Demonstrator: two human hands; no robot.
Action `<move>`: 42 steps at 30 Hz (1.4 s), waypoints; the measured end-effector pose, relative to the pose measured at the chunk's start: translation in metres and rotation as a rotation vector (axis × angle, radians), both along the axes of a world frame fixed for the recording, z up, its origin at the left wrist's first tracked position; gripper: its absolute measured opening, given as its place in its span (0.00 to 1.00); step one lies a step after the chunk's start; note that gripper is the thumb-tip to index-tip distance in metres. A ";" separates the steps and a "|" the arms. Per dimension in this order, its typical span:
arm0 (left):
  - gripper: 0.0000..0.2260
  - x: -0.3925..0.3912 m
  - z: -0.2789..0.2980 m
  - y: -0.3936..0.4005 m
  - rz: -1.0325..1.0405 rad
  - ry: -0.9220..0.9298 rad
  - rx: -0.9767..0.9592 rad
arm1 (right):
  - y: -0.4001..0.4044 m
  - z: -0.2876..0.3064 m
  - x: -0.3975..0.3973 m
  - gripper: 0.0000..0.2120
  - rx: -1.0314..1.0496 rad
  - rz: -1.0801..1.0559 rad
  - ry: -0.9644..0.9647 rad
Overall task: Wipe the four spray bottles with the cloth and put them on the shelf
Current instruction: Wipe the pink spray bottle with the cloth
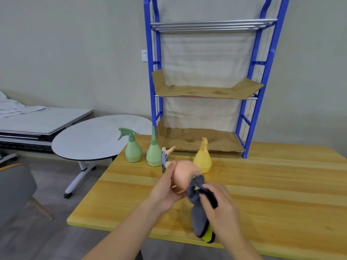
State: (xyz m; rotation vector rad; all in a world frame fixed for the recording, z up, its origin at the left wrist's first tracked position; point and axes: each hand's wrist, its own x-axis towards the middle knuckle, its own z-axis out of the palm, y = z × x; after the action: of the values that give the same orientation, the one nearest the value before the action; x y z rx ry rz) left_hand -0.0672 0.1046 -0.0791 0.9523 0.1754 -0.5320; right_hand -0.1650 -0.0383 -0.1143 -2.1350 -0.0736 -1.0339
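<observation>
**Peach bottle held over the table, cloth at its base**

Nearest, the right hand (218, 209) is curled round a grey cloth (199, 220) whose yellow-and-black edge hangs down toward the near edge of the table (272, 194). The cloth's upper end is pressed against the base of the peach bottle (185, 174). The left hand (165, 192) grips that bottle from the left, fingers wrapped up along its side to the neck.

The peach bottle is lifted off the table and tipped over: its long axis runs from the wide base, near and right, to the nozzle, far and left. Its trigger head (168, 151) points up and away. The body is smooth, matte and pear-shaped.

The table's left edge slants away just left of the hands; bare wood stretches wide to the right and toward the near edge.

Farther back three bottles stand upright on the table. The yellow bottle (202, 158) is just beyond the peach one, to its right. Two green bottles stand left of it: the second green bottle (154, 154) near the held nozzle, the first green bottle (133, 150) close to the table's left edge, its trigger pointing left.

Behind them a blue shelf (244, 128) stands at the table's far side, its lower two tiers lined with cardboard (202, 91) and open at the front.

Off to the left sits a round grey table (97, 137).
</observation>
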 end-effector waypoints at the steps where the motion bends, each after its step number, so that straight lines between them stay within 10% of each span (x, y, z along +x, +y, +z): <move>1: 0.19 -0.001 -0.001 -0.001 -0.010 0.003 0.006 | -0.003 0.005 0.001 0.13 0.075 -0.071 -0.007; 8: 0.23 -0.001 -0.004 0.000 0.024 -0.024 0.067 | 0.010 0.010 0.002 0.10 -0.152 0.064 -0.063; 24: 0.14 0.006 -0.002 0.033 0.079 -0.172 0.162 | 0.012 0.008 0.016 0.11 0.060 0.050 0.234; 31: 0.29 0.057 -0.046 0.096 0.147 -0.441 0.707 | 0.038 0.020 0.042 0.11 0.016 0.119 0.265; 42: 0.33 0.130 -0.060 0.174 0.233 -0.507 1.044 | 0.077 0.008 0.078 0.12 -0.034 0.146 0.355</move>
State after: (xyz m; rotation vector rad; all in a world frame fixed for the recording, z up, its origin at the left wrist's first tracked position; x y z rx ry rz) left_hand 0.0629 0.2782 -0.1387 2.0167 0.0943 0.0783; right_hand -0.0872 0.0384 -0.1061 -2.2749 -0.0750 -0.5633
